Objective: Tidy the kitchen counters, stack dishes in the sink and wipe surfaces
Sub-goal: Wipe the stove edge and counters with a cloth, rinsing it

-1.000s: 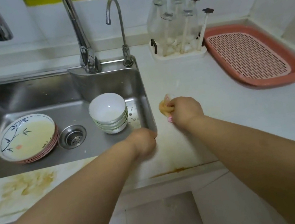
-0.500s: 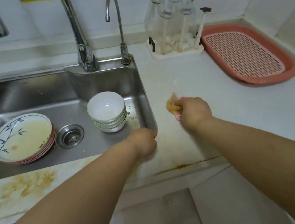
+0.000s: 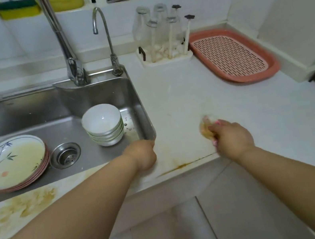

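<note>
In the steel sink [image 3: 25, 113], a stack of plates [image 3: 13, 162] lies left of the drain and a stack of white bowls [image 3: 102, 124] right of it. The left hand [image 3: 143, 155] rests at the sink's front right corner, fingers curled under, seemingly hooked on the rim though the view hides them. Further right, the right hand [image 3: 232, 139] clenches a stained yellowish cloth [image 3: 205, 128], pressing it on the white counter [image 3: 190, 96].

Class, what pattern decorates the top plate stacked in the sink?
Blue bamboo sprigs with a small orange mark on the top plate, seen in the head view.
</note>
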Tool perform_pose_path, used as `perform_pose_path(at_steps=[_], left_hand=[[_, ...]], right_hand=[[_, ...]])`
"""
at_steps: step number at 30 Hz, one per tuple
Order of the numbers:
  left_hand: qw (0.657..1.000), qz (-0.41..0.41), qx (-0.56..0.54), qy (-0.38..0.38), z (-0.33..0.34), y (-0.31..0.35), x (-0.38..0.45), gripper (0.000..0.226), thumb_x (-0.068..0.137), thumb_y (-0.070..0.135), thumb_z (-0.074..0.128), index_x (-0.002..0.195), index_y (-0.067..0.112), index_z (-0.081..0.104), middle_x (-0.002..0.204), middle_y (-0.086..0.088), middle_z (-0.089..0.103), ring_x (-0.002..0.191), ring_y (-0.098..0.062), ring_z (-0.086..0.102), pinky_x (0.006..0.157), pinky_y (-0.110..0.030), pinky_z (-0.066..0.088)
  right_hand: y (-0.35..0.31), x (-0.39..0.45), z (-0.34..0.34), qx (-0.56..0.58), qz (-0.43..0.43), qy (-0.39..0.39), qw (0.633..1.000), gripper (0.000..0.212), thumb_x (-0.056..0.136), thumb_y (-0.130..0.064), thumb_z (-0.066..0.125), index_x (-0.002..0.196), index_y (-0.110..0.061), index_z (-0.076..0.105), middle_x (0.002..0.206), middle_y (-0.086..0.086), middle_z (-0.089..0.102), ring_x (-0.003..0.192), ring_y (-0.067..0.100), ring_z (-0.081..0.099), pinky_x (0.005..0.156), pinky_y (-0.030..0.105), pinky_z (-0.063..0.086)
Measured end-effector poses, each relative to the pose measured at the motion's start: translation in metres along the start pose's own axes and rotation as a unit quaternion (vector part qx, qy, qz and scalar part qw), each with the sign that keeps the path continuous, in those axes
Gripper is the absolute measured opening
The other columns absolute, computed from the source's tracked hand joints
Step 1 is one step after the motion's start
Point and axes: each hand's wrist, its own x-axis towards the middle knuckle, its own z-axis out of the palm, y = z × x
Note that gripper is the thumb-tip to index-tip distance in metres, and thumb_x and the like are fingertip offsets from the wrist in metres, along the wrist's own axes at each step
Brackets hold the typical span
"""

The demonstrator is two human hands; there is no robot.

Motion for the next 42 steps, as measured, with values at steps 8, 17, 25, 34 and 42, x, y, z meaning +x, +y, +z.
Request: perform_pose_path(at_steps=[8, 17, 25, 34, 42], left_hand=[[0.997, 0.051, 0.044, 0.035, 0.021, -0.008, -0.016, 0.052, 0.091, 0.01, 0.038, 0.143, 0.016, 0.038, 0.157, -0.008, 0.021, 0.143, -0.027, 0.024, 0.116, -0.046, 0.022], [0.994, 0.058, 0.091, 0.034, 0.03, -0.019, -0.045, 0.048, 0.09, 0.012, 0.039, 0.137, 0.018, 0.043, 0.158, 0.002, 0.021, 0.143, -0.022, 0.026, 0.116, -0.042, 0.021], [0.996, 0.013, 0.055, 0.062, 0.042, -0.011, -0.053, 0.035, 0.094, 0.013, 0.035, 0.127, 0.015, 0.048, 0.151, -0.001, 0.034, 0.136, -0.025, 0.035, 0.116, -0.045, 0.017], [0.99, -0.043, -0.01, 0.136, 0.046, -0.046, -0.091, 0.05, 0.095, 0.016, 0.043, 0.144, 0.018, 0.038, 0.154, -0.005, 0.03, 0.141, -0.024, 0.031, 0.115, -0.032, 0.026], [0.986, -0.055, -0.041, 0.155, 0.044, -0.074, -0.105, 0.044, 0.096, 0.02, 0.045, 0.14, 0.018, 0.045, 0.151, -0.003, 0.037, 0.139, -0.021, 0.034, 0.113, -0.028, 0.025]], right_hand=[[-0.1, -0.06, 0.035, -0.024, -0.105, 0.039, 0.993, 0.033, 0.086, -0.016, 0.052, 0.118, -0.023, 0.057, 0.123, 0.003, 0.054, 0.098, 0.03, 0.049, 0.075, 0.031, 0.03], [0.013, -0.04, -0.009, -0.014, 0.155, 0.015, 0.988, 0.025, 0.087, -0.017, 0.049, 0.105, -0.025, 0.063, 0.118, 0.01, 0.062, 0.107, 0.034, 0.056, 0.088, 0.035, 0.045], [-0.103, -0.084, 0.027, -0.009, -0.121, 0.014, 0.993, 0.052, 0.085, -0.009, 0.047, 0.135, -0.022, 0.045, 0.121, 0.009, 0.058, 0.108, 0.033, 0.053, 0.093, 0.034, 0.038], [-0.02, -0.076, -0.004, -0.099, 0.0, 0.003, 0.995, 0.047, 0.092, -0.014, 0.042, 0.138, -0.024, 0.044, 0.131, 0.011, 0.051, 0.114, 0.034, 0.048, 0.098, 0.036, 0.037], [-0.157, -0.1, 0.044, -0.014, -0.152, -0.001, 0.988, 0.061, 0.09, -0.009, 0.04, 0.147, -0.027, 0.03, 0.132, 0.006, 0.046, 0.113, 0.033, 0.041, 0.103, 0.034, 0.029]])
